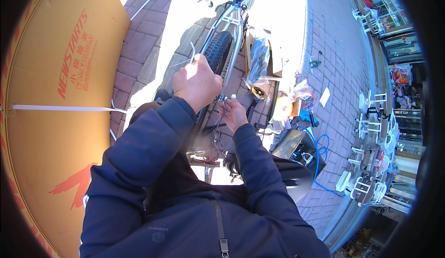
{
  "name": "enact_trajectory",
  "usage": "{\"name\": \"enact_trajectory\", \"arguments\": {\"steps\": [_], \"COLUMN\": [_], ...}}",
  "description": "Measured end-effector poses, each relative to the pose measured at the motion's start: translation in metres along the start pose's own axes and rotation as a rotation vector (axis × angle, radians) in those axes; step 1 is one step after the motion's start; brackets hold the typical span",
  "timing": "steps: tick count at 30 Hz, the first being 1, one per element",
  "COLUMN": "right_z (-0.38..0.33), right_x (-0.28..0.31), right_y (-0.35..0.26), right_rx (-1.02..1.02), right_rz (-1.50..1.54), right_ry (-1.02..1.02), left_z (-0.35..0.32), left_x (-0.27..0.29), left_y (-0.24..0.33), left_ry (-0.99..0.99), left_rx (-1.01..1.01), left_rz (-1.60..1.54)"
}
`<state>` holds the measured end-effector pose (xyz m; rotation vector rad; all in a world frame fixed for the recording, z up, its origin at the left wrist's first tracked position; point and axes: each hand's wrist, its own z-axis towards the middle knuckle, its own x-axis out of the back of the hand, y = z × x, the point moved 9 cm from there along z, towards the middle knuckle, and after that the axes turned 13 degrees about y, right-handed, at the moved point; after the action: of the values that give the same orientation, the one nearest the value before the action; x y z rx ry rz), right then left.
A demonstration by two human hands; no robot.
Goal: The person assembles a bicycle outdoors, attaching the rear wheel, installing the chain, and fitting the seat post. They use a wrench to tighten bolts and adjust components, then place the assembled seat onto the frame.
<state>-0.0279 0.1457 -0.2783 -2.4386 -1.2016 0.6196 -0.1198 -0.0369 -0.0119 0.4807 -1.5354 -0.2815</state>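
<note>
A bicycle with a silver frame point(238, 28) stands before me, its knobby black rear tyre point(218, 49) between the frame's stays. My left hand point(197, 84) is closed in a fist over the tyre, and a thin pale strip point(193, 51) shows just beyond its knuckles. What lies inside the fist is hidden. Lower and to the right, my right hand point(233, 114) has its palm turned up and fingers curled in beside a small metal part point(222, 99) by the wheel. Thin wire-like strands hang below these fingers; what they pinch is too small to name.
A large cardboard box point(60, 142) with a white strap fills the left side. To the right lie an open carton with clear plastic wrapping point(259, 65), a dark tool box point(292, 144) and a blue hose point(317, 165) on brick paving. White-framed racks point(371, 156) stand farther right.
</note>
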Motion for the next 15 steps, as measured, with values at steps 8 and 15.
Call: {"name": "enact_trajectory", "arguments": {"steps": [8, 15], "right_z": [0.05, 0.034], "right_x": [0.051, 0.041], "right_y": [-0.013, -0.033], "right_rx": [0.395, 0.658], "right_rz": [-0.51, -0.634], "right_ry": [0.302, 0.354], "left_z": [0.001, 0.001], "left_x": [-0.002, -0.003], "left_y": [-0.002, -0.002], "left_ry": [-0.004, 0.009], "left_rx": [-0.011, -0.021], "left_rz": [0.031, 0.041]}}
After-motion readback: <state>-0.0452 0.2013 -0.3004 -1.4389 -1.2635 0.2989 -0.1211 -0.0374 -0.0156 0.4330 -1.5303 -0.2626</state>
